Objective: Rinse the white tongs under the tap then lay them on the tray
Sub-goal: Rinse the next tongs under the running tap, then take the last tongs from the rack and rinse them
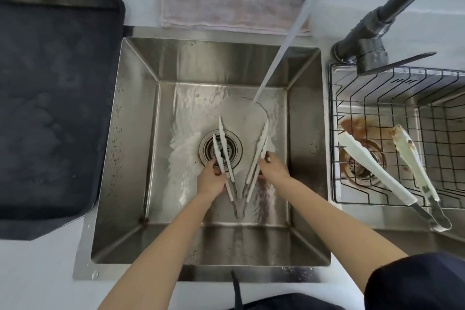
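In the steel sink [136, 133], I hold one pair of white tongs in each hand, forming a V with the metal hinge ends close together near me. My left hand [211, 178] grips the left tongs [222, 143] over the drain [221, 148]. My right hand [273, 168] grips the right tongs [261, 143]. Water [281, 50] runs from the dark tap [392, 7] and lands just beyond the right tongs' tips, spreading over the sink floor. The dark tray [50, 98] lies on the counter to the left.
A wire basket [377, 98] sits in a second sink on the right, holding two more white tongs [377, 173] with brown stains. A folded pinkish cloth [226, 11] lies behind the sink. The tap's lever [407, 60] sticks out over the basket.
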A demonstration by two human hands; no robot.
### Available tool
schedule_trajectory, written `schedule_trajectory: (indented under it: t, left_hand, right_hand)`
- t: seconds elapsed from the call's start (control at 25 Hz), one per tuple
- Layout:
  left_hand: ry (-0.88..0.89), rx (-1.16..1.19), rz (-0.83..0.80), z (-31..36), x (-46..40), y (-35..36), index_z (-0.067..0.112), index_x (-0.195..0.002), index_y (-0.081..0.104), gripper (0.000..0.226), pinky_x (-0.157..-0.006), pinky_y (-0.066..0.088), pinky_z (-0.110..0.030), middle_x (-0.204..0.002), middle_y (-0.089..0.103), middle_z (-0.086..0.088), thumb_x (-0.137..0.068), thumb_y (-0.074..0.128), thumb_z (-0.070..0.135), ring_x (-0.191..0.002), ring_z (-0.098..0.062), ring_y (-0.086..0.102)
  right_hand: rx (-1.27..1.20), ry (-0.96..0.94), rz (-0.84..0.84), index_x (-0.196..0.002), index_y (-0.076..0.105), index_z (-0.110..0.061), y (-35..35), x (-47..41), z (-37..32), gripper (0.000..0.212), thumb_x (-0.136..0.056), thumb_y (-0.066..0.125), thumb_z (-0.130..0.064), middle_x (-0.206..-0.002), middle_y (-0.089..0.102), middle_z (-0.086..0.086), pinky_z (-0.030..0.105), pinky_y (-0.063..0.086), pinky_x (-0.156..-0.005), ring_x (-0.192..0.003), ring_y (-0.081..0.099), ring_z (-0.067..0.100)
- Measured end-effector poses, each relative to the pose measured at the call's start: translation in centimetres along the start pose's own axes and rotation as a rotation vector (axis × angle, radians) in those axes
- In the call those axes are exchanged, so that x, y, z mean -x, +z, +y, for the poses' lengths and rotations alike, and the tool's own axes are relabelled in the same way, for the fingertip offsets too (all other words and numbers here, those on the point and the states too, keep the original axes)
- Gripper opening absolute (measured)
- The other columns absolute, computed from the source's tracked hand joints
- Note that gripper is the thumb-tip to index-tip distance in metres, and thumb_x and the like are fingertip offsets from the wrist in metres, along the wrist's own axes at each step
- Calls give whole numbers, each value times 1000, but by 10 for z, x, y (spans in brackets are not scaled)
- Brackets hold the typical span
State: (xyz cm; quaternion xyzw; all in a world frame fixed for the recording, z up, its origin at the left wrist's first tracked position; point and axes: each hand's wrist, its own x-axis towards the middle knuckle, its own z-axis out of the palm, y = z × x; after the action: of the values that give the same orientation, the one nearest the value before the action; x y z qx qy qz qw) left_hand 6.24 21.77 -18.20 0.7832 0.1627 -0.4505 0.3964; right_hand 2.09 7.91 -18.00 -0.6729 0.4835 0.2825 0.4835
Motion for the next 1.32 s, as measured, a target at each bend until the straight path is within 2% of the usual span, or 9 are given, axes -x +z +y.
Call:
schedule_trajectory:
  t: [0.04,0.12,0.24,0.44,0.56,0.72,0.8,0.96,1.32]
  left_hand:
    - [-2,-9,-5,1,1,-1,16,-138,40,51,-93,51,-44,-101,56,-6,-89,51,5,-109,-33,59]
    - [9,-58,-15,5,7,-4,15,-139,39,51,-98,48,-39,-112,59,-11,-90,51,9,-113,-30,57]
    - [80,-164,-20,18,25,-12,12,-140,35,50,-90,40,-24,-129,56,-11,-92,49,13,-118,-27,53]
    - [338,-463,37,51,51,-26,9,-139,35,51,-99,38,-31,-139,48,-13,-90,48,12,-127,-29,46]
    - [406,-781,46,73,71,-29,12,-145,25,60,-106,37,-42,-145,38,-16,-90,48,23,-131,-33,41]
    - [522,-1138,124,104,106,-19,15,-145,24,61,-107,35,-46,-148,34,-13,-91,46,33,-134,-32,37]
    - [608,-1190,168,118,126,-7,16,-145,25,60,-107,33,-46,-149,34,-12,-91,45,34,-135,-32,36]
    - [757,-1249,202,136,154,24,15,-143,30,56,-106,33,-46,-146,39,-11,-92,43,34,-133,-32,39]
    - [880,-1240,247,152,177,113,12,-135,43,45,-89,46,-41,-129,55,-11,-93,43,30,-118,-30,53]
  right_hand:
    - [21,-7,-9,-134,45,-9,-1,2,-2,41,-96,38,-23,-124,58,10,43,46,-101,-115,56,32]
    - [88,-27,-19,-135,42,-10,-5,8,-5,41,-96,37,-22,-128,57,13,38,45,-100,-117,54,32]
    - [200,-90,-25,-146,27,-8,-15,25,-14,51,-98,37,-22,-144,43,15,31,38,-101,-129,45,31]
    - [434,-337,48,-146,26,-4,-45,63,-30,53,-97,38,-21,-154,24,16,38,41,-103,-127,46,34]
    - [539,-463,107,-150,17,-10,-64,85,-36,60,-96,40,-22,-154,25,16,40,40,-105,-131,41,35]
    - [628,-591,188,-151,11,-11,-95,113,-35,66,-95,42,-26,-158,17,15,42,25,-117,-144,21,32]
    - [629,-628,235,-151,10,-12,-113,125,-28,67,-95,42,-28,-159,12,13,41,18,-119,-147,14,30]
    - [613,-640,340,-151,15,-13,-150,136,-8,65,-94,44,-27,-157,22,14,46,24,-117,-144,21,32]
    - [581,-452,406,-151,14,-15,-238,129,52,66,-94,45,-26,-152,29,19,47,33,-111,-137,33,38]
